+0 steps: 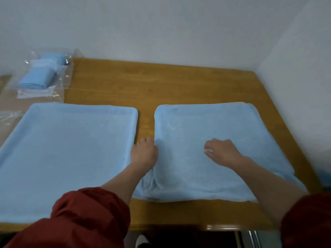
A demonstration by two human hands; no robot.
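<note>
Right towel [223, 122] lies under both hands: left hand [144, 152] curls round its left edge, right hand [222, 152] curled mid-towel, grip unclear.

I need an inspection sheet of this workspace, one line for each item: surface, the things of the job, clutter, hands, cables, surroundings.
Surface: glossy brown wooden table, in a room corner.
Job's things: right light blue folded towel, near left corner bunched; left light blue folded towel, flat, apart from it.
Clutter: clear plastic packets with folded blue cloths, far left.
Hands: left hand curled at the right towel's left edge; right hand curled on its top; grip unclear.
Cables: nothing seen.
Surroundings: white walls; red sleeves.
</note>
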